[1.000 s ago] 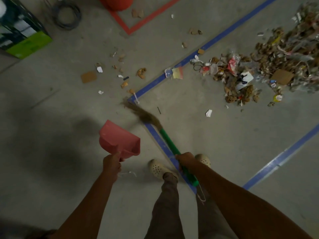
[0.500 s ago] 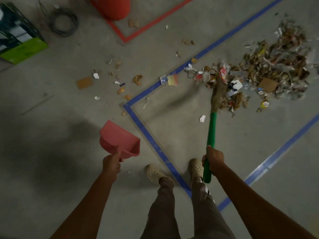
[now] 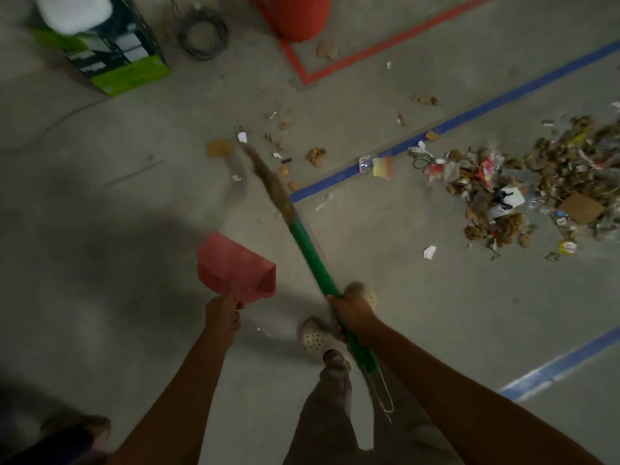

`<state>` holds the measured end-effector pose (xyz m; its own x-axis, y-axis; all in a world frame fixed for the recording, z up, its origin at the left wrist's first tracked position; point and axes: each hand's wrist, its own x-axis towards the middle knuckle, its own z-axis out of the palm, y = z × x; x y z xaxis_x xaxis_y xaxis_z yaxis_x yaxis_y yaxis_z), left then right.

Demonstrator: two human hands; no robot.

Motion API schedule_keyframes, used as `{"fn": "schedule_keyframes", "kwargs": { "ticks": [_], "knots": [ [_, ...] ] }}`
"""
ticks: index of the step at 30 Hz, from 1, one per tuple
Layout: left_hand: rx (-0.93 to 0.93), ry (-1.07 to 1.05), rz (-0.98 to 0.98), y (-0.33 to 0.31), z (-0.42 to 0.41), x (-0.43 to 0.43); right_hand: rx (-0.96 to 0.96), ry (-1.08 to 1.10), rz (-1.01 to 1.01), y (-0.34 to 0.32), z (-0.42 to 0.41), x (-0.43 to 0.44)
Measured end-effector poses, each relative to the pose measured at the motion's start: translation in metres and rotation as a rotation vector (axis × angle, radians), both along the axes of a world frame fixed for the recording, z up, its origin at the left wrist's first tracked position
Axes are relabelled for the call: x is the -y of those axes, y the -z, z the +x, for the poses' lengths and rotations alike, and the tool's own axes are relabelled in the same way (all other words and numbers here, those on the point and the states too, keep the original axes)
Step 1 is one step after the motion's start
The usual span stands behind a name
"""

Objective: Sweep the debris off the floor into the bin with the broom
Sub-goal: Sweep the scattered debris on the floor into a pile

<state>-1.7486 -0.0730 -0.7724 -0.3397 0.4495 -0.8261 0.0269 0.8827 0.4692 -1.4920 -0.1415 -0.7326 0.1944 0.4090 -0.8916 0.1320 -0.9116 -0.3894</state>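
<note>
My right hand grips the green handle of the broom. Its brown bristles reach up and left among scattered scraps on the concrete floor. My left hand holds the handle of a pink dustpan, which hangs just above the floor to the left of the broom. A large pile of debris, brown bits, wrappers and cardboard, lies at the right inside the blue tape lines. A red bin stands at the top, partly cut off by the frame.
A green and black box sits at the top left, a coil of wire beside it. Red tape and blue tape mark the floor. My feet in pale clogs are below the broom.
The broom swung from the big pile at the right back to the scattered scraps at the left. My view shifted closer to the box and bin. The dustpan stayed put.
</note>
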Motion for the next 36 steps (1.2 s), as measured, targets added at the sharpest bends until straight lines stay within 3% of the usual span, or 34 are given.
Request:
{"fn": "schedule_keyframes", "kwargs": {
  "ticks": [4, 9, 14, 18, 23, 29, 36],
  "knots": [
    [-0.023, -0.085, -0.025, 0.008, -0.016, -0.005, -0.048, -0.199, -0.089, 0.033, -0.018, -0.024],
    [-0.042, -0.127, -0.045, 0.014, -0.010, -0.016, 0.051, -0.251, -0.197, 0.078, 0.003, -0.045],
    [-0.044, -0.056, -0.058, 0.029, 0.025, -0.039, 0.146, 0.122, -0.213, 0.093, 0.073, -0.064],
    [-0.040, 0.014, -0.084, 0.037, 0.061, -0.069, 0.079, 0.490, -0.287, 0.088, 0.138, -0.075],
    [-0.063, 0.179, -0.084, 0.032, 0.110, -0.113, 0.164, 0.841, -0.160, 0.064, 0.204, -0.087],
    [-0.083, 0.352, 0.001, 0.018, 0.165, -0.158, 0.221, 0.940, -0.073, 0.036, 0.231, -0.088],
    [-0.094, 0.404, 0.046, -0.005, 0.184, -0.186, 0.157, 0.755, -0.046, -0.001, 0.213, -0.093]
  ]
}}
